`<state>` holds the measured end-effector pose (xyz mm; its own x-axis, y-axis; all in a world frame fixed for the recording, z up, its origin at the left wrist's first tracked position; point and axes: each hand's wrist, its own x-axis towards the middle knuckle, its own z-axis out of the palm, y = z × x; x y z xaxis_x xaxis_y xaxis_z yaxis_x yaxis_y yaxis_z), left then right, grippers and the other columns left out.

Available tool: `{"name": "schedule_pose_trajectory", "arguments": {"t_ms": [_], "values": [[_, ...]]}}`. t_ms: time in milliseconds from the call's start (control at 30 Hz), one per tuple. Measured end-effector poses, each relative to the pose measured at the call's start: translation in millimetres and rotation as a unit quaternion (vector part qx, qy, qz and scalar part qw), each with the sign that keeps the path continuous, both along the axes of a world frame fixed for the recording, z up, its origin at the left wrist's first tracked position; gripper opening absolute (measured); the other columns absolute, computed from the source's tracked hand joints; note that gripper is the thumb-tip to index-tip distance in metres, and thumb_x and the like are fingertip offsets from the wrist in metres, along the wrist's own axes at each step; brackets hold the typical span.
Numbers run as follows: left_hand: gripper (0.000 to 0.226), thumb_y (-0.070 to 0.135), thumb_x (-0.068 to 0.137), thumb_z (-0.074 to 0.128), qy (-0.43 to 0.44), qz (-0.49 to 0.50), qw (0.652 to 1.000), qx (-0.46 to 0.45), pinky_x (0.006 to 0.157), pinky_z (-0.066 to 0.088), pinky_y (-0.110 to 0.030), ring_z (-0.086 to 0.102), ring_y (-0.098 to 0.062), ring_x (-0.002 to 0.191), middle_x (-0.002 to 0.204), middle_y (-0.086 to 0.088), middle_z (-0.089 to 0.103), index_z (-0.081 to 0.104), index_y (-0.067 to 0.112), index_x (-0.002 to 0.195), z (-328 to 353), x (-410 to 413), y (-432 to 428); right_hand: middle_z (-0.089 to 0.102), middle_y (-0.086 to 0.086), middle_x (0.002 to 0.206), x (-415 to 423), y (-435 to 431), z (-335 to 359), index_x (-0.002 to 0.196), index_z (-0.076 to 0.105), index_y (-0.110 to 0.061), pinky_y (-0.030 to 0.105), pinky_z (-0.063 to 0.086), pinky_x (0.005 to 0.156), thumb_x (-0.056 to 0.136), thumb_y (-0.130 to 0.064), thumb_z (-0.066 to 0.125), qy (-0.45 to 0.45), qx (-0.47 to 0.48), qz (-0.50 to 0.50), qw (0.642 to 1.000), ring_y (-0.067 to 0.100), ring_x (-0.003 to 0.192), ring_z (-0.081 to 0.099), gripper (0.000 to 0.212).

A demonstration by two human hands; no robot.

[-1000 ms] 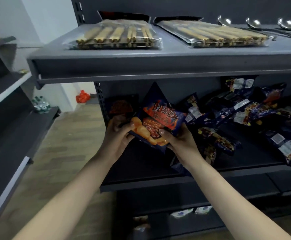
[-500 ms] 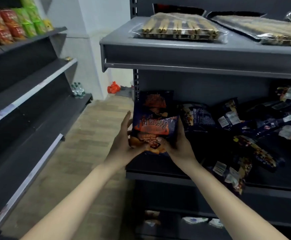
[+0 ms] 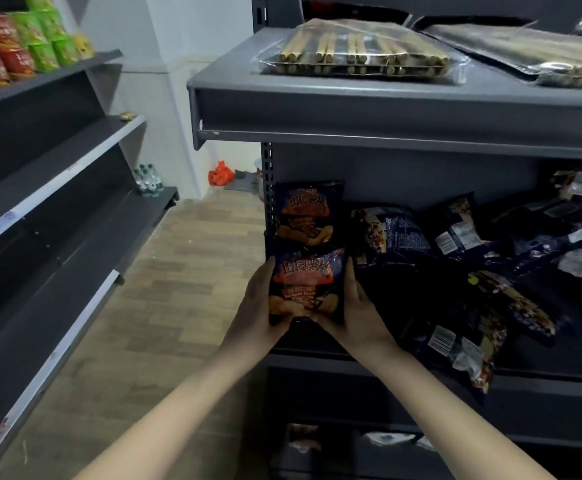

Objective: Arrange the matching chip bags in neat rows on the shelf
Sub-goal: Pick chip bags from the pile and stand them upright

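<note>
A dark blue chip bag (image 3: 306, 282) with an orange label stands upright at the left end of the middle shelf (image 3: 542, 375). My left hand (image 3: 256, 306) presses its left side and my right hand (image 3: 357, 310) its right side, thumbs under its bottom edge. Right behind it a matching chip bag (image 3: 306, 213) stands upright against the shelf's back wall. To the right, several loose chip bags (image 3: 490, 271) of the same dark blue lie jumbled and flat across the shelf.
The upper shelf (image 3: 351, 109) overhangs the bags and carries clear packs of wafer sticks (image 3: 355, 53). A second shelving unit (image 3: 50, 188) runs along the left, with red and green snack bags (image 3: 16, 46) on top. Wooden floor lies between. White packets (image 3: 386, 439) sit on the bottom shelf.
Both hands have carried the bag left, turned it from tilted to upright and set it in front of the matching bag. My view has swung left.
</note>
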<state>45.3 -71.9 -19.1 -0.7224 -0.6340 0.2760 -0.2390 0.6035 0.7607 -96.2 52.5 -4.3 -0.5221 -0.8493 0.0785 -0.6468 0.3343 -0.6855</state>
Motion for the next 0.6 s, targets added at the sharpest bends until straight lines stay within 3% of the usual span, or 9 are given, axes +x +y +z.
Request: {"name": "schedule_pose_trajectory", "arguments": {"t_ms": [67,133,233,333,433,500,600], "values": [[0.095,0.009,0.079,0.071,-0.01,-0.019,0.999,-0.031,0.088,0.024,0.008,0.022,0.003,0.128,0.151,-0.001,0.017,0.006,0.038,0.141,-5,3,-1,0.026,0.007,0.151,3,7,-4,0.139,-0.027,-0.028,0.033,0.034,0.109,0.084,-0.049,0.06,0.05,0.024,0.01,0.998,0.021,0.136,0.034,0.105],[0.09,0.008,0.081,0.068,-0.017,-0.03,0.998,-0.045,0.086,0.022,0.009,0.023,-0.001,0.13,0.151,-0.002,0.016,0.007,0.039,0.14,-8,4,-3,0.027,0.01,0.151,7,10,-9,0.141,-0.022,-0.025,0.04,0.029,0.113,0.087,-0.049,0.056,0.117,0.041,0.003,0.992,0.025,0.138,0.03,0.098],[0.088,0.007,0.083,0.067,-0.011,-0.022,0.997,-0.066,0.088,0.022,0.008,0.023,-0.002,0.128,0.15,-0.006,0.018,0.007,0.034,0.141,-7,-4,-11,0.03,0.018,0.149,6,9,-17,0.15,0.006,-0.018,0.051,0.035,0.108,0.086,-0.03,0.065,0.212,0.023,-0.019,0.977,0.034,0.139,0.029,0.088],[0.089,0.004,0.082,0.066,-0.002,-0.022,0.996,-0.086,0.098,0.027,-0.006,0.03,-0.011,0.133,0.15,-0.01,0.021,0.007,0.025,0.145,-6,-17,-22,0.028,0.018,0.149,3,4,-21,0.142,0.036,-0.016,0.052,0.037,0.105,0.081,-0.021,0.069,0.251,-0.004,-0.009,0.968,0.037,0.138,0.03,0.069],[0.09,0.003,0.082,0.066,-0.003,-0.028,0.994,-0.102,0.098,0.031,-0.013,0.036,-0.017,0.132,0.15,-0.01,0.022,0.008,0.022,0.148,-5,-33,-35,0.026,0.013,0.15,6,-4,-20,0.137,0.042,-0.021,0.048,0.031,0.105,0.087,-0.033,0.052,0.282,0.034,0.018,0.959,0.035,0.138,0.028,0.052],[0.091,0.003,0.081,0.066,-0.005,-0.026,0.994,-0.108,0.097,0.032,-0.013,0.036,-0.02,0.132,0.15,-0.012,0.022,0.008,0.022,0.148,-5,-43,-44,0.027,0.009,0.151,6,-12,-17,0.139,0.039,-0.023,0.052,0.03,0.105,0.088,-0.044,0.036,0.29,0.09,0.01,0.953,0.031,0.14,0.023,0.056],[0.091,0.002,0.081,0.066,-0.004,-0.02,0.995,-0.102,0.099,0.037,-0.023,0.036,-0.025,0.133,0.15,-0.013,0.021,0.007,0.02,0.148,-5,-58,-58,0.034,0.006,0.149,0,-23,-13,0.138,0.044,-0.023,0.056,0.033,0.102,0.089,-0.048,0.033,0.299,0.13,-0.012,0.945,0.032,0.138,0.032,0.056]]}}
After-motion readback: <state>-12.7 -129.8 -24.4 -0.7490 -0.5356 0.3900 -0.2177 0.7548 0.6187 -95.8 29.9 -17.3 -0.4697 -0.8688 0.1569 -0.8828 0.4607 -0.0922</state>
